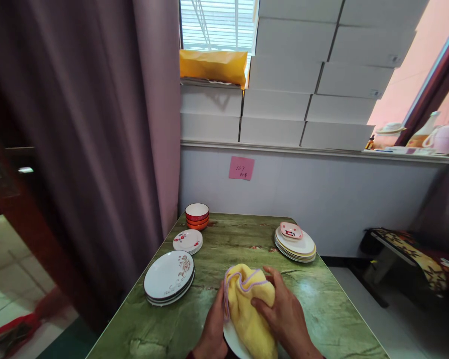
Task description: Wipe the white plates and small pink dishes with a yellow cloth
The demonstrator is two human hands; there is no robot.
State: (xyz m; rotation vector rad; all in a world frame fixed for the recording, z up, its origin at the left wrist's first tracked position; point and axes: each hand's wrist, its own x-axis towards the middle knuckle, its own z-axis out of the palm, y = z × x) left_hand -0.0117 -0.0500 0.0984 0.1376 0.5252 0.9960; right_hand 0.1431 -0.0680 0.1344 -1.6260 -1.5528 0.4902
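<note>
The left hand [214, 325] holds the white plate [233, 340], and the right hand [286, 312] pinches the yellow cloth [249, 317] lying over it.

I see purple-edged yellow cloth [250, 311]; from it, red-orange bowls [197, 219] at 11 o'clock, brown-flowered white plate [164, 274] at 10.

Toward the table's [228, 239] near edge, the left hand [212, 326] holds a white plate [232, 339] and the right hand [286, 311] a yellow cloth [247, 309] against it. Red bowls [197, 218] stand stacked at the far left corner.
</note>
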